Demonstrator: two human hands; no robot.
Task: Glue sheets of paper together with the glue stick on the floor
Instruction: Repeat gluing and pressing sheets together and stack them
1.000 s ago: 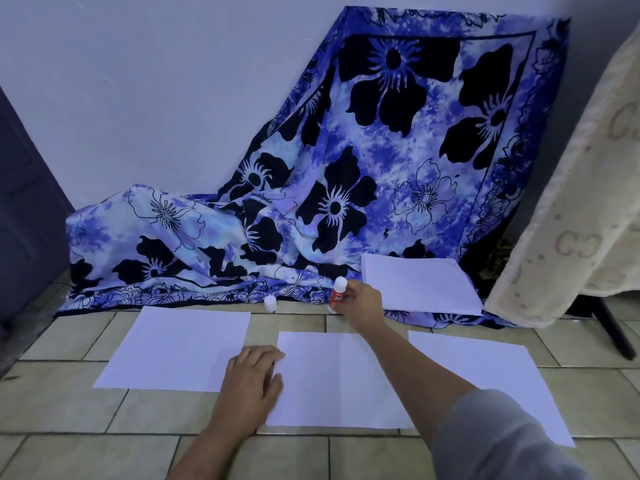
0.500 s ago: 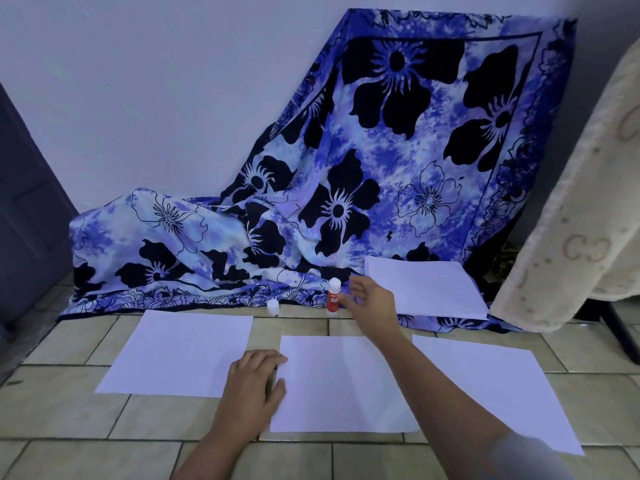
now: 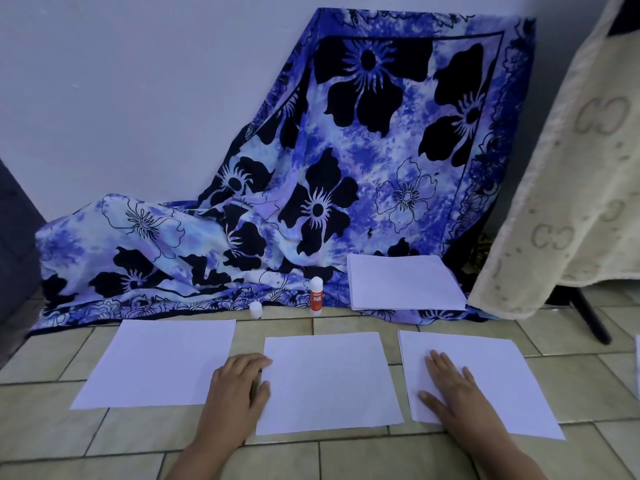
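Evidently nothing is glued yet: left hand (image 3: 235, 386) rests loose-fingered at the white middle paper sheet (image 3: 329, 379)'s edge, right hand (image 3: 453, 393) lies flat, fingers straight, on the white right paper sheet (image 3: 502, 372), and the uncapped orange-and-white glue stick (image 3: 316, 295) stands untouched beyond them.

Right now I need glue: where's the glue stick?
Head view, centre: the glue stick stands upright by the floral cloth, between the white cap and the paper stack.

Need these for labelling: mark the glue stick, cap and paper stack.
glue stick (image 3: 316, 299): head view, its orange label.
cap (image 3: 255, 310): head view, its side.
paper stack (image 3: 405, 284): head view, top sheet's middle.
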